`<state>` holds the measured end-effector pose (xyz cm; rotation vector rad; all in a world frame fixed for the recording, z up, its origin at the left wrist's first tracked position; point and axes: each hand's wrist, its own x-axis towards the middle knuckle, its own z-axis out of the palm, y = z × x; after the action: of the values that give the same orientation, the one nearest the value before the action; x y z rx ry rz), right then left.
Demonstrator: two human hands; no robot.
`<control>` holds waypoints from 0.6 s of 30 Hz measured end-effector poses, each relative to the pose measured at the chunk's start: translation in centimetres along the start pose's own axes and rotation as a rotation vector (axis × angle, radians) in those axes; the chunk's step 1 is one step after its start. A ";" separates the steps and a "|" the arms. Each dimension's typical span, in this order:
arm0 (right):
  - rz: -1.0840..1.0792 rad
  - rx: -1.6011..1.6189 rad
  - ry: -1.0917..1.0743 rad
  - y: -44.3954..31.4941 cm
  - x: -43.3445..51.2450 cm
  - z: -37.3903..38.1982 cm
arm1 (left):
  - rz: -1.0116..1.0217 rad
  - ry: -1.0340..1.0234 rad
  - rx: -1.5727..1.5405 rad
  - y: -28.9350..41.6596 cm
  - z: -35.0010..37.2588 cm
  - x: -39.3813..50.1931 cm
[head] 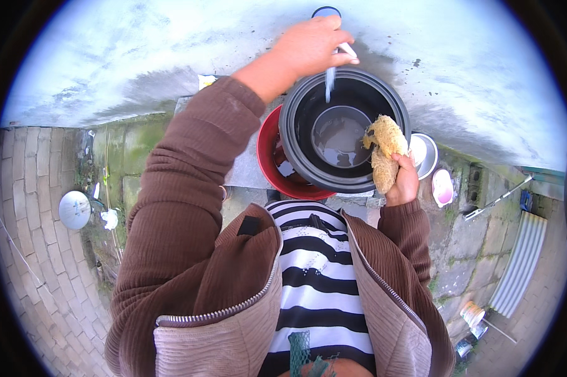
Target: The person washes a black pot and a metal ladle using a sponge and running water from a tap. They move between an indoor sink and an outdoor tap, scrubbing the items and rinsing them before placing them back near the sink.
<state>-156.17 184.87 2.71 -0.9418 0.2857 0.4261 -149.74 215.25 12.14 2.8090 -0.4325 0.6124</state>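
My left hand is raised over the far rim of a black inner pot. Its fingers close around a small white part, possibly a tap lever; the hand hides most of it. Just below, a thin stream of water falls into the pot, where shallow water covers the bottom. At the pot's right rim, my right hand grips a pale yellow loofah sponge, folded or in two pieces. Whether its hidden fingers also hold the pot, I cannot tell. Beneath the pot is a red basin with dark liquid.
A white wall rises beyond the pot. White bowls sit to the right, near a pink plastic tub. Farther right lie a corrugated sheet and a bucket. A round lid-like disc is at left.
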 end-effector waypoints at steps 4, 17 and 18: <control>0.005 -0.023 0.109 1.5 0.7 1.2 | -0.125 0.104 0.006 0.6 0.9 -0.4; 0.066 -0.009 0.048 3.0 0.2 1.5 | -0.482 0.329 -0.607 -1.5 2.9 -10.0; 0.070 -0.005 0.042 3.0 0.3 1.3 | -0.604 0.311 -0.665 -1.6 3.8 -12.0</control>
<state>-157.26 187.58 1.13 -0.9482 0.3565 0.4714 -158.20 218.41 3.28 2.0059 0.2376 0.6020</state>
